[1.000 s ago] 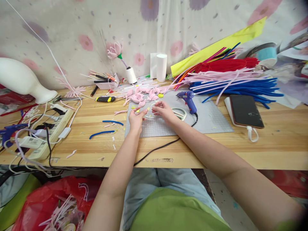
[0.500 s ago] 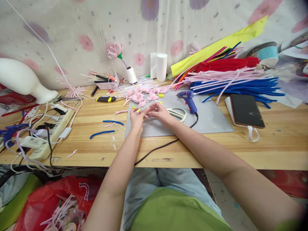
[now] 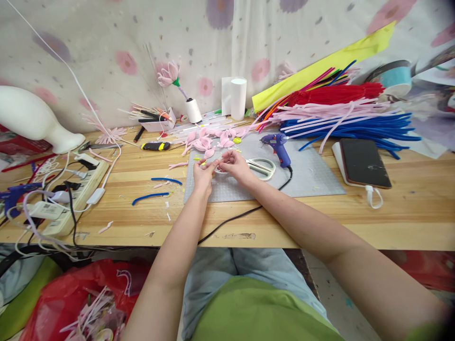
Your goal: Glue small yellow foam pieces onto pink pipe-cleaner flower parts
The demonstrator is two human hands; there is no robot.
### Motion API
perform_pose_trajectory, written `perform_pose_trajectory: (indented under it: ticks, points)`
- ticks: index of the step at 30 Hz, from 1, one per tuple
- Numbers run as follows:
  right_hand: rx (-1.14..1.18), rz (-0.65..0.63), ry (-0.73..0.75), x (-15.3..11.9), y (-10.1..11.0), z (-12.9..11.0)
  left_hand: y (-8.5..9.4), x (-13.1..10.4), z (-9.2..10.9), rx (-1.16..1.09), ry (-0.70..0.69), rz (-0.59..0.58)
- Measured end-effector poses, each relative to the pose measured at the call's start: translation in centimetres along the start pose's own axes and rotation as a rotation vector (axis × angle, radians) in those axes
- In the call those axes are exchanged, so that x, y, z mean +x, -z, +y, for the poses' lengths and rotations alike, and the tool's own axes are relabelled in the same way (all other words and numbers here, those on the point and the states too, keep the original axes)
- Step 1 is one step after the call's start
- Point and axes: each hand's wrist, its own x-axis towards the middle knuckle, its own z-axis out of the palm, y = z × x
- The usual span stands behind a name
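My left hand [image 3: 204, 173] and my right hand [image 3: 234, 166] meet fingertip to fingertip over the grey cutting mat [image 3: 309, 182]. Both are pinched closed. A bit of yellow shows at the left fingers, but what lies between the fingertips is too small and covered to name. Just beyond them are pink petal shapes [image 3: 202, 143] bent from fuzzy stems, with a small yellow coil [image 3: 237, 140] beside them. White-handled scissors [image 3: 265, 169] lie right of my right hand, partly hidden by it. Farther right rests a blue glue gun [image 3: 279, 148].
Bundles of blue pipe cleaners [image 3: 355, 132] and red ones [image 3: 334, 96] lie at the back right, behind a black notebook-like object [image 3: 366, 163]. A cabled power strip [image 3: 76, 201] stands left. A black cord [image 3: 234, 218] crosses the front. A utility knife [image 3: 155, 146] lies back left.
The fingers of my right hand have shifted slightly, curling a little more at the meeting point. Both hands stay in nearly the same place; nothing else has visibly moved.
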Motion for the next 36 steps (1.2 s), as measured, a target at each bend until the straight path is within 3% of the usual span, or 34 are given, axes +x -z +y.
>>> perform_pose_trajectory:
  ticks: [10, 14, 22, 31, 33, 36]
  points:
    - [0.066, 0.026, 0.018, 0.2, 0.3, 0.1, 0.1, 0.1, 0.3, -0.056, 0.029, -0.082]
    - [0.085, 0.002, -0.004, 0.2, 0.5, 0.0, 0.2, 0.2, 0.2, -0.064, 0.034, -0.062]
    - [0.04, 0.017, -0.003, 0.4, 0.2, 0.5, 0.2, 0.0, -0.2, 0.043, -0.089, -0.02]
    - [0.024, 0.048, 0.098, 0.9, 1.0, 1.1, 0.2, -0.2, 0.6, 0.001, -0.018, -0.091]
    - [-0.001, 0.09, 0.136, 1.1, 1.2, 1.2, 0.3, 0.1, 0.6, -0.021, -0.009, -0.03]
    - [-0.095, 0.179, 0.234, 1.1, 1.3, 1.4, 0.6, 0.5, 0.3, -0.009, -0.125, 0.159]
